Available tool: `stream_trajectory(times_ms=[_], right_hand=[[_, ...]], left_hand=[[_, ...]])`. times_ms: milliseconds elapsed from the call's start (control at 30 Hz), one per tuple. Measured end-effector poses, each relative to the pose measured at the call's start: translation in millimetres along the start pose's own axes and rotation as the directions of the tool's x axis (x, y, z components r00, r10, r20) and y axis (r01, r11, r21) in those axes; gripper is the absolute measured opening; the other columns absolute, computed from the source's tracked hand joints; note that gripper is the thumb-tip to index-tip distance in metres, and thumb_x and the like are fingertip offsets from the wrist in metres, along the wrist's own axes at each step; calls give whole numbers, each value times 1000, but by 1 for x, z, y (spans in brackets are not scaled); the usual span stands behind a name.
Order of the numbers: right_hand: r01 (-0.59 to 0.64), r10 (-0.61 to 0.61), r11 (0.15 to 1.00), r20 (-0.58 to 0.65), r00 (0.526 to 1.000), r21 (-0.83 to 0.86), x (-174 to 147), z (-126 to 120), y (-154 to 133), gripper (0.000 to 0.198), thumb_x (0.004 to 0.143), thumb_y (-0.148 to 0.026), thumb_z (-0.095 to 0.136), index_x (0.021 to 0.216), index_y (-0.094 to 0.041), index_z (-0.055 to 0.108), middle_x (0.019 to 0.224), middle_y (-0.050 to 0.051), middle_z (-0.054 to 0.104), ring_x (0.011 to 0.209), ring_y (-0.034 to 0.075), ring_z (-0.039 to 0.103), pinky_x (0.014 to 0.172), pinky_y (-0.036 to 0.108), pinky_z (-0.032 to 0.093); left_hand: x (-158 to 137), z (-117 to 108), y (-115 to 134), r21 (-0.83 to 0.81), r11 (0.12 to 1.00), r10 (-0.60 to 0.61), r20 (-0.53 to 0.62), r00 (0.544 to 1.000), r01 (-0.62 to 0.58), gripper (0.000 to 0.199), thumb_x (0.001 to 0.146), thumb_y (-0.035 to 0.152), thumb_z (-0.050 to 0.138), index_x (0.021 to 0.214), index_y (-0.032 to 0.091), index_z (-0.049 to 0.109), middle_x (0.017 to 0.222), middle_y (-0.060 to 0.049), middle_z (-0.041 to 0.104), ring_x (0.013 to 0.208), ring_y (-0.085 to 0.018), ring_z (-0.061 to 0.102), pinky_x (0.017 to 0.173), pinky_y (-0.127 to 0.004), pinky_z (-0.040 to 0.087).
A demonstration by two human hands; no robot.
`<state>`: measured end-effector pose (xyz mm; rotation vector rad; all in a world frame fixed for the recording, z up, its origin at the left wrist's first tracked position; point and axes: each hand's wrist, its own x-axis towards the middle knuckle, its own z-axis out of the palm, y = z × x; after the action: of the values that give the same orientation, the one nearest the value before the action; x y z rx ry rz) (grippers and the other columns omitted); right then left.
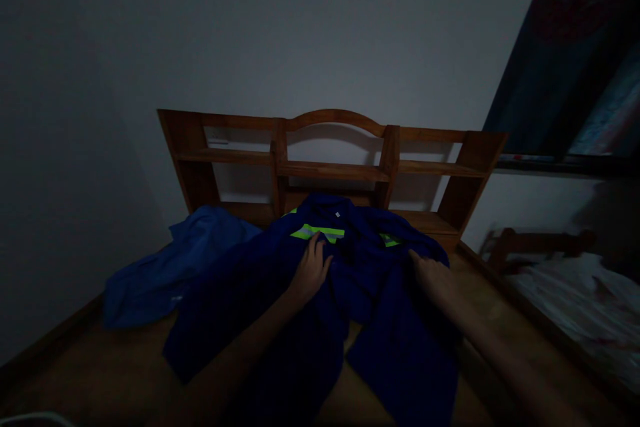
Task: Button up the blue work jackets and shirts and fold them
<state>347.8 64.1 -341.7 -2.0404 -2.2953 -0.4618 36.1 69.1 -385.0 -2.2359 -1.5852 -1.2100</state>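
Note:
A dark blue work jacket (360,287) with yellow-green and grey reflective strips lies spread out, its collar toward the shelf unit and its front parted. My left hand (311,272) rests on the left front panel just below a reflective strip (320,233), fingers stretched out and thumb apart. On the jacket's right side, my right hand (434,278) has its fingers closed on the cloth below the other strip; the dim light hides the exact grip. A small pale label shows inside the collar.
A lighter blue garment (185,267) lies crumpled at the left, against the jacket. Behind stands a wooden shelf unit (333,170) by the wall. A whitish plastic bag (580,300) sits at the right, beyond the wooden surface's raised edge (530,320).

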Motion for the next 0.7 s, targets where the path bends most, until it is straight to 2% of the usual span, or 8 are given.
stream_trajectory(times_ms=[100, 267, 333, 433, 500, 567, 633, 700], right_hand=[[-16, 17, 1000, -72, 997, 27, 27, 9, 21, 38, 90, -14, 36, 127, -16, 40, 94, 14, 63, 77, 21, 64, 64, 28, 42], [-55, 85, 986, -190, 978, 157, 45, 1, 27, 34, 88, -23, 40, 121, -14, 42, 111, 17, 55, 82, 23, 62, 63, 29, 42], [32, 58, 968, -348, 936, 248, 38, -14, 11, 29, 87, -22, 40, 115, -15, 45, 114, 15, 52, 90, 24, 59, 68, 30, 42], [362, -123, 843, -512, 850, 398, 18, -40, -30, 19, 87, -19, 39, 103, -17, 50, 103, 9, 57, 95, 20, 56, 79, 29, 41], [569, -349, 667, -473, 809, 482, 4, -48, -59, 14, 86, -16, 40, 91, -19, 53, 89, 4, 59, 84, 15, 58, 75, 25, 41], [626, -509, 546, -372, 776, 558, -4, -42, -82, 18, 85, -13, 39, 83, -20, 55, 79, -1, 60, 72, 12, 58, 69, 22, 41], [597, -543, 532, -299, 785, 601, -4, -25, -95, 21, 84, -11, 39, 83, -21, 58, 77, -2, 62, 71, 12, 59, 69, 23, 41], [542, -482, 561, -285, 828, 626, 2, -3, -99, 23, 84, -13, 40, 91, -22, 60, 85, -1, 63, 78, 13, 60, 73, 25, 43]], left_hand=[[-13, 2, -4, -139, 978, 173, 109, 979, -157, 33, 89, 26, 43, 121, 19, 42, 138, -12, 33, 125, -24, 40, 103, -42, 36], [-11, -6, -10, -228, 957, 224, 178, 958, -181, 44, 81, 29, 58, 122, 21, 45, 132, -11, 37, 123, -25, 39, 102, -43, 35], [-9, -8, -9, -234, 953, 234, 176, 956, -190, 42, 78, 28, 61, 119, 22, 50, 127, -11, 40, 119, -25, 41, 101, -43, 35], [-8, -7, -4, -233, 957, 212, 161, 964, -171, 38, 76, 26, 63, 113, 22, 55, 115, -9, 48, 109, -24, 46, 95, -42, 38], [-10, -4, -2, -261, 960, 156, 182, 971, -105, 34, 77, 25, 62, 110, 22, 56, 102, -6, 53, 97, -21, 52, 86, -37, 43], [-13, 1, -1, -330, 944, 78, 247, 966, 9, 29, 79, 26, 60, 108, 21, 55, 85, -2, 56, 79, -15, 55, 73, -28, 45], [-16, 6, 0, -424, 895, -3, 302, 953, 137, 27, 81, 29, 58, 106, 21, 53, 73, 2, 56, 67, -12, 55, 63, -23, 44], [-19, 12, 1, -511, 823, -87, 317, 944, 247, 26, 81, 32, 57, 104, 20, 52, 73, 1, 59, 66, -12, 57, 62, -22, 44]])
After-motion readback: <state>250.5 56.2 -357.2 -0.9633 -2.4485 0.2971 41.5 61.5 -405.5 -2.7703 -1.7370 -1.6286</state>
